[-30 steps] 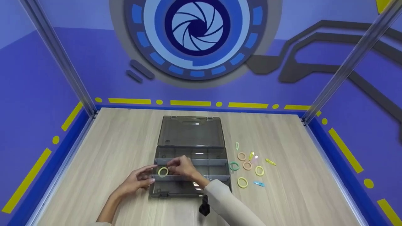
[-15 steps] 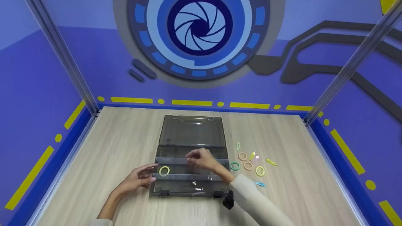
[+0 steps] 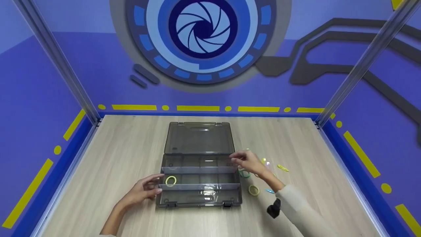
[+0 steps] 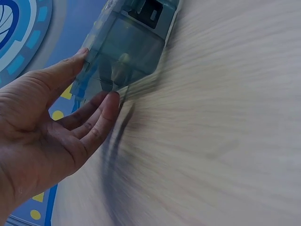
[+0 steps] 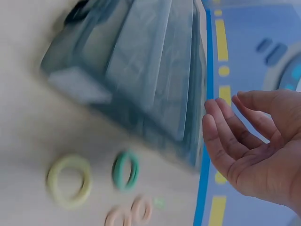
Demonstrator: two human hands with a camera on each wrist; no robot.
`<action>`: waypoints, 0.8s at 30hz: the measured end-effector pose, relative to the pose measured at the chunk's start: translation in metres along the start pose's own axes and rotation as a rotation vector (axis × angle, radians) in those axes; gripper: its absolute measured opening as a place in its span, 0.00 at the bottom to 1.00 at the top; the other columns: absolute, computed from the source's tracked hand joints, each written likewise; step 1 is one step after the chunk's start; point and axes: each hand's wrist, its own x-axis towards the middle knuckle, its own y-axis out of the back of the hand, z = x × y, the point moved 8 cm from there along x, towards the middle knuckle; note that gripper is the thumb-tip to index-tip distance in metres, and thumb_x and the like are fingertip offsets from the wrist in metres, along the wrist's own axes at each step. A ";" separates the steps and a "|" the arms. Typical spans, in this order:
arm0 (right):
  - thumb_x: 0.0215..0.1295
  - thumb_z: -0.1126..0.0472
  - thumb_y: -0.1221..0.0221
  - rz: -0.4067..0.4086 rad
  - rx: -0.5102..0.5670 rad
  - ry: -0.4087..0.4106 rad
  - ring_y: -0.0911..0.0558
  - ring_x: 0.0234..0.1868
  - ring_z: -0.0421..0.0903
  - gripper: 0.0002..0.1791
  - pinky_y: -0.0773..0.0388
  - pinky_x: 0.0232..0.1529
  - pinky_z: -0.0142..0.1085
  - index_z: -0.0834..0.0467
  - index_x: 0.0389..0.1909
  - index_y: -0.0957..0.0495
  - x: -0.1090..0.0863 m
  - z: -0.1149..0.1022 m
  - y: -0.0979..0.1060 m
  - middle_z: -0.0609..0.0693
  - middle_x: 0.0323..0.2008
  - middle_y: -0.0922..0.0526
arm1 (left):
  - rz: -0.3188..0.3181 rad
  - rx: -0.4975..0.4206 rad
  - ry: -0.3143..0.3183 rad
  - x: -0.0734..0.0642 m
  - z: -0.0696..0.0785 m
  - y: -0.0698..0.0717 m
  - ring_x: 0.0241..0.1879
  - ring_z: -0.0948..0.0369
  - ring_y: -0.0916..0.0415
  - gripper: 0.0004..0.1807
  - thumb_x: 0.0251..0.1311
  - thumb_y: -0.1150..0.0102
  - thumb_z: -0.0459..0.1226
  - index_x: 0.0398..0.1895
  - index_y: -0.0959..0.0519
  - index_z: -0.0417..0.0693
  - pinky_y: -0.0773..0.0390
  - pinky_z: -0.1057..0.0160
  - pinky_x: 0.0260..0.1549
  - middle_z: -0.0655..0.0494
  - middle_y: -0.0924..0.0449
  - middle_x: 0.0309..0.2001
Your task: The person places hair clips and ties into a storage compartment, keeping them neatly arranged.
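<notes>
A smoky, see-through plastic compartment box (image 3: 200, 196) lies on the table with its lid (image 3: 199, 138) folded back. One yellow ring (image 3: 170, 181), perhaps a hair tie, is at the left end of its middle row. My left hand (image 3: 139, 192) is at the box's left side, relaxed fingers and thumb touching its wall, as the left wrist view also shows. My right hand (image 3: 251, 163) hovers over the box's right edge with nothing between its loosely bent fingers (image 5: 211, 134). Below it lie a green ring (image 5: 125, 170), a pale yellow ring (image 5: 69, 181) and peach rings (image 5: 142, 208).
Right of the box lie small hair clips: a yellow clip (image 3: 283, 168), a pink clip (image 3: 267, 164) and a blue clip (image 3: 270, 191). The right forearm covers part of this group. Blue printed walls (image 3: 204, 95) and metal posts enclose the wooden table (image 3: 131, 141).
My right hand has left the middle row, where the yellow ring lies, and moved right to the box's right edge. My left hand has stayed at the box's left side.
</notes>
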 end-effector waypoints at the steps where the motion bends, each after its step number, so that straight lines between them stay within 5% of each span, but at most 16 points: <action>1: 0.73 0.68 0.42 0.009 0.007 -0.020 0.13 0.35 0.53 0.13 0.14 0.35 0.36 0.74 0.51 0.19 -0.004 0.005 0.006 0.71 0.41 0.14 | 0.002 0.003 0.008 -0.001 -0.001 0.000 0.50 0.56 0.22 0.35 0.69 0.37 0.35 0.76 0.38 0.37 0.15 0.56 0.42 0.25 0.35 0.67; 7: 0.74 0.69 0.45 0.050 0.020 -0.090 0.12 0.42 0.64 0.14 0.13 0.36 0.39 0.75 0.53 0.21 -0.026 0.032 0.040 0.71 0.42 0.14 | -0.016 0.013 0.048 -0.001 0.000 0.002 0.48 0.57 0.22 0.36 0.68 0.36 0.36 0.76 0.38 0.39 0.16 0.55 0.44 0.28 0.34 0.66; 14: 0.75 0.66 0.45 0.082 0.035 -0.181 0.11 0.43 0.59 0.16 0.13 0.38 0.38 0.75 0.55 0.22 -0.049 0.064 0.062 0.66 0.43 0.14 | -0.037 0.017 0.062 -0.002 0.001 0.001 0.53 0.55 0.22 0.37 0.70 0.38 0.39 0.78 0.40 0.42 0.17 0.54 0.47 0.29 0.36 0.68; 24: 0.74 0.68 0.44 0.085 0.021 -0.207 0.12 0.40 0.54 0.15 0.15 0.34 0.34 0.77 0.53 0.22 -0.078 0.096 0.071 0.71 0.43 0.15 | -0.017 -0.041 0.058 -0.006 -0.004 -0.004 0.55 0.54 0.24 0.39 0.70 0.38 0.37 0.79 0.43 0.40 0.17 0.54 0.45 0.25 0.40 0.71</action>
